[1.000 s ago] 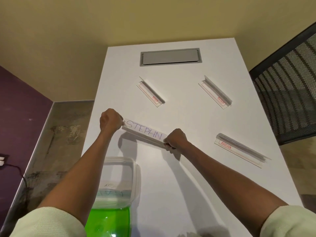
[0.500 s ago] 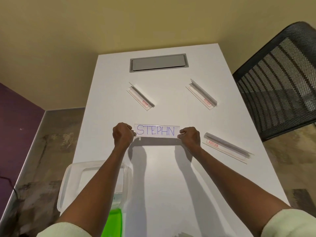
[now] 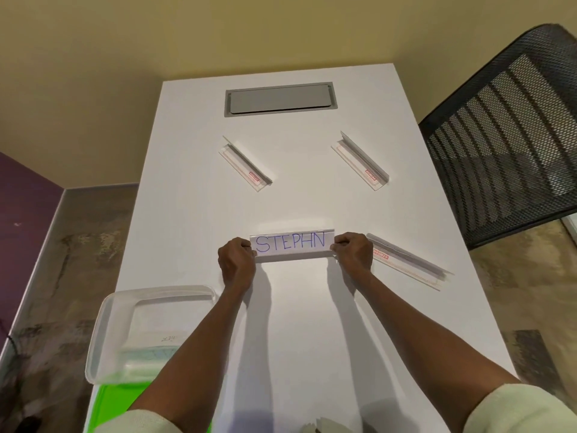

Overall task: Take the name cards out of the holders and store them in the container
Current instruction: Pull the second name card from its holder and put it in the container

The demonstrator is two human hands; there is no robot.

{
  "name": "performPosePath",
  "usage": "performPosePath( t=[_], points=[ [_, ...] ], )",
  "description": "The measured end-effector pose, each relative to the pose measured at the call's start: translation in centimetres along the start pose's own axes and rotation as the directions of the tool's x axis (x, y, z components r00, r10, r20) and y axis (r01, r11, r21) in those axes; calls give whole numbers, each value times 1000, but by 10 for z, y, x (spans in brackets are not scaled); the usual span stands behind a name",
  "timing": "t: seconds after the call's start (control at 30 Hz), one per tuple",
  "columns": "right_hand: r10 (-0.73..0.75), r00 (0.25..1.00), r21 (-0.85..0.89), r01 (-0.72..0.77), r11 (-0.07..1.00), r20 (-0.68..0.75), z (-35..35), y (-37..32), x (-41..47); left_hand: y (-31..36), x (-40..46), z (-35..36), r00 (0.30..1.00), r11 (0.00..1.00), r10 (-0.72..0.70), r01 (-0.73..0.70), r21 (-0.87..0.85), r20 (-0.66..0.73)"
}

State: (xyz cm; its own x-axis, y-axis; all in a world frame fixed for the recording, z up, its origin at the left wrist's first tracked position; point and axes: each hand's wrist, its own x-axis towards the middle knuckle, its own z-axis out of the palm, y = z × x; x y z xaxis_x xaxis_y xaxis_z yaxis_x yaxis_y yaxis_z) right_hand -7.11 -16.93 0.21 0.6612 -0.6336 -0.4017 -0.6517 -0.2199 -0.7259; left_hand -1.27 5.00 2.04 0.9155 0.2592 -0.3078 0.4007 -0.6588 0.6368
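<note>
Left hand: your left hand (image 3: pixel 236 259) is curled closed, pinching the left end of the card holder (image 3: pixel 292 245).
Right hand: your right hand (image 3: pixel 353 252) is closed the same way on the holder's right end, fingertips (image 3: pixel 339 247) over the edge.
Holder in grip: clear acrylic, held level between both hands, just above or on the table (image 3: pixel 281 201); can't tell which. It faces you squarely.
Name card: the card (image 3: pixel 290 243) sits inside that holder, reads "STEPHN" in blue-purple marker.
Empty holders: three more lie on the table. One (image 3: pixel 246 164) far left and one (image 3: pixel 359 160) far right, both angled, well apart from your hands. The third (image 3: pixel 407 260) lies just beside your right hand, running off to the right.
Container: clear plastic tub (image 3: pixel 150 332) at the near left corner of the table, partly overhanging the edge, near your left forearm. Some paper with writing shows at its bottom; too blurred to read.
Under container: a bright green lid or sheet (image 3: pixel 115 401) at the near edge.
Table: white, with a grey cable hatch (image 3: pixel 280 99) at the far end.
Surroundings: black mesh chair (image 3: pixel 505 132) off the table's right side.
</note>
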Motion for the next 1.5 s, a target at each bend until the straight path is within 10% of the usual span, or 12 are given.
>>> performPosePath(
  t=[1.17,1.33,1.5],
  points=[
    [-105,994,-137,106,985,15,5,32,0,-20,-12,17,998,998,-55,55,-9,14],
    [-494,866,-530,458,713,84,-9,28,-9,-13,-10,11,992,991,127,-125,47,-24],
    [-520,812,-703,532,473,264,-19,18,-9,-23,0,6,895,853,432,-447,271,116]
  ],
)
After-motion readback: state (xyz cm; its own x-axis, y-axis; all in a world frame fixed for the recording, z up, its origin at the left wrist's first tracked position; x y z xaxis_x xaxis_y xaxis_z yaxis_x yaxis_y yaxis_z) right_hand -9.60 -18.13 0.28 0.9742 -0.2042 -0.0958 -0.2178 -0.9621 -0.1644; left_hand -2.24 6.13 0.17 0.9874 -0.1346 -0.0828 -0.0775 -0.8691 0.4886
